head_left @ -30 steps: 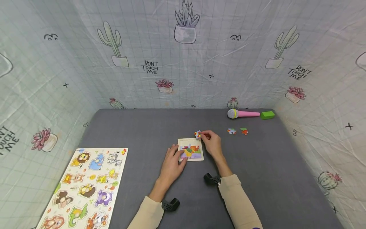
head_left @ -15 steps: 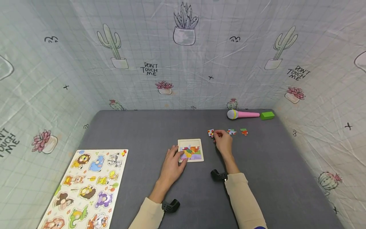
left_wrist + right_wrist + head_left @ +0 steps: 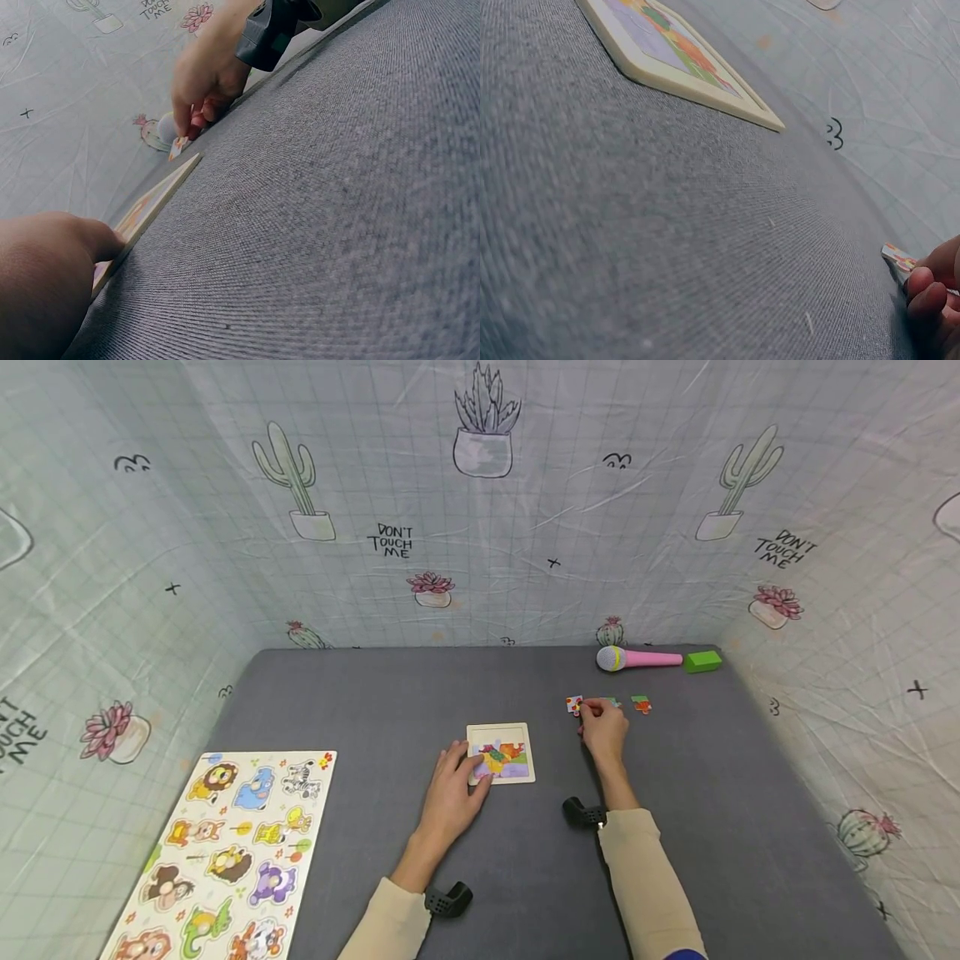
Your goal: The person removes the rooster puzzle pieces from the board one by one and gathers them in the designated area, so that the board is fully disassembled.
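A small wooden puzzle board [image 3: 497, 729], partly filled with colourful pieces, lies on the grey table. My left hand [image 3: 450, 785] rests on its left side, fingers fairly straight; in the left wrist view the thumb [image 3: 101, 238] touches the near edge. To the right, my right hand [image 3: 606, 731] pinches a red and white puzzle piece [image 3: 573, 703] between thumb and fingers at the table surface. The same puzzle piece [image 3: 898, 257] shows by the fingertips in the right wrist view. Behind that hand, another puzzle piece [image 3: 615, 702] is mostly hidden. An orange and green puzzle piece [image 3: 641, 703] lies further right.
A large animal puzzle board [image 3: 232, 852] covers the left front of the grey table [image 3: 375, 693]. At the back right lie a pink toy microphone [image 3: 648, 659] and a green block [image 3: 702, 662]. Printed cloth [image 3: 480, 568] walls surround the table.
My right hand has carried the red and white puzzle piece from the board's upper right corner to the right, beside the loose pieces. The left hand has stayed put on the board.
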Demonstrator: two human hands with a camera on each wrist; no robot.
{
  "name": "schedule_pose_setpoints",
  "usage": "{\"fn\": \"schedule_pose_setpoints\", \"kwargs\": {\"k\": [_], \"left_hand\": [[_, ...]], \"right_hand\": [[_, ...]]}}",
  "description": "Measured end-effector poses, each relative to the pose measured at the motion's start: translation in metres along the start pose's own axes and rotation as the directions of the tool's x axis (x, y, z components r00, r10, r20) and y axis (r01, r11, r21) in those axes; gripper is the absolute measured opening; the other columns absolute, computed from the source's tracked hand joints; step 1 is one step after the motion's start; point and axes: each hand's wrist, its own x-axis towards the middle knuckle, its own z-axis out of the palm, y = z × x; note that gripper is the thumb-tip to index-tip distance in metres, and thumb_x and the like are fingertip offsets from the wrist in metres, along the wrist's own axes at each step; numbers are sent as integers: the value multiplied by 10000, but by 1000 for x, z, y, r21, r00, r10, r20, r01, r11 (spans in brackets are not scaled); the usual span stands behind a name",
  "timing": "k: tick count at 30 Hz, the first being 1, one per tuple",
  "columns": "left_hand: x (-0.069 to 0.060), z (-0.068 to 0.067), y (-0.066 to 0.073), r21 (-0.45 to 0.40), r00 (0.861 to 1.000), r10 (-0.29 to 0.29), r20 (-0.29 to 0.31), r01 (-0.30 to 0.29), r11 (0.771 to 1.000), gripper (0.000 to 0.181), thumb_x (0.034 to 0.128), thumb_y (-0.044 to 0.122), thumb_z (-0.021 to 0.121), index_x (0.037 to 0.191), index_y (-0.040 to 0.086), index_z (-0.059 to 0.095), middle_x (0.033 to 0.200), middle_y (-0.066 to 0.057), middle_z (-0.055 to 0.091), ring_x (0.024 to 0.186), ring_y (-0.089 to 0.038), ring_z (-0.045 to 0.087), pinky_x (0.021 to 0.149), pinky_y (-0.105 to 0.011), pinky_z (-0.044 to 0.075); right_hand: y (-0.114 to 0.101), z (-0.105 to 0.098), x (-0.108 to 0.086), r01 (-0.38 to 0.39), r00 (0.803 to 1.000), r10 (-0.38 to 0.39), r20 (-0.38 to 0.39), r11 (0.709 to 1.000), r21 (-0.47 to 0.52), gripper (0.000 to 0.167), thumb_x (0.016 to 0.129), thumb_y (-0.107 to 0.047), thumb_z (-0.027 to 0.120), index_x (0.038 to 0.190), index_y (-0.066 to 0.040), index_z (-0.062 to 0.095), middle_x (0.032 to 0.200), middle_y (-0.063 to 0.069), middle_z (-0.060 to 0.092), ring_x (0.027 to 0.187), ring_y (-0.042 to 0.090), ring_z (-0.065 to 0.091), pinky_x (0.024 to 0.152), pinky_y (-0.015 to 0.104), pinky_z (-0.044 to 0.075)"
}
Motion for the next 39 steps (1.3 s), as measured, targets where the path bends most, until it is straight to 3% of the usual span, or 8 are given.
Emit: {"fn": "schedule_pose_setpoints", "kwargs": {"k": [4, 9, 13, 18, 31, 39], "left_hand": [[0, 1, 0, 6, 1000, 0, -3, 0, 1000, 363, 907, 237, 741, 1207, 38, 697, 1407, -203, 568, 1416, -384, 461, 1211, -530, 315], [0, 0, 1, 11, 1000, 4, -11, -3, 1000, 358, 905, 239, 742, 1199, 40, 702, 1402, -202, 573, 1410, -383, 468, 1210, -527, 319], [0, 0, 2, 17, 1000, -1, -8, 1, 1000, 359, 906, 243, 740, 1202, 44, 702, 1406, -201, 572, 1412, -379, 468, 1209, -526, 322], [-1, 0, 3, 21, 1000, -2, -7, 2, 1000, 359, 907, 243, 739, 1203, 43, 702, 1407, -203, 573, 1408, -383, 472, 1205, -532, 325], [-3, 0, 2, 31, 1000, -22, 6, 22, 999, 371, 916, 256, 731, 1224, 52, 692, 1432, -188, 556, 1425, -363, 456, 1223, -510, 303], [-4, 1, 4, 23, 1000, -5, -4, 5, 1000, 362, 910, 252, 739, 1209, 52, 697, 1416, -194, 565, 1420, -371, 459, 1215, -516, 315]], "right_hand": [[1, -1, 1, -4, 1000, 3, -17, 999, -51, 200, 942, -180, 681, 1035, -12, 735, 855, 178, 736, 459, 61, 608, 538, 202, 480], [-3, 1, 0, 27, 1000, -27, 1, 994, -109, 301, 865, -189, 770, 1067, 30, 727, 949, 206, 724, 834, 313, 686, 779, 396, 526], [-3, 3, 0, 83, 996, -79, 32, 985, -149, 315, 842, -142, 789, 1079, 56, 730, 985, 239, 714, 949, 370, 654, 879, 489, 505], [-2, 5, 1, 129, 992, -126, 27, 977, -168, 257, 843, -100, 766, 1056, 43, 751, 976, 242, 720, 965, 394, 660, 901, 514, 488], [4, 7, -2, 136, 991, -137, 3, 982, -128, 235, 852, -110, 778, 1056, 6, 762, 1006, 233, 695, 1028, 400, 619, 933, 513, 458], [9, 7, -2, 143, 989, -146, -16, 983, -119, 229, 849, -126, 786, 1040, 0, 766, 1009, 224, 699, 1041, 403, 624, 955, 518, 459]]}}
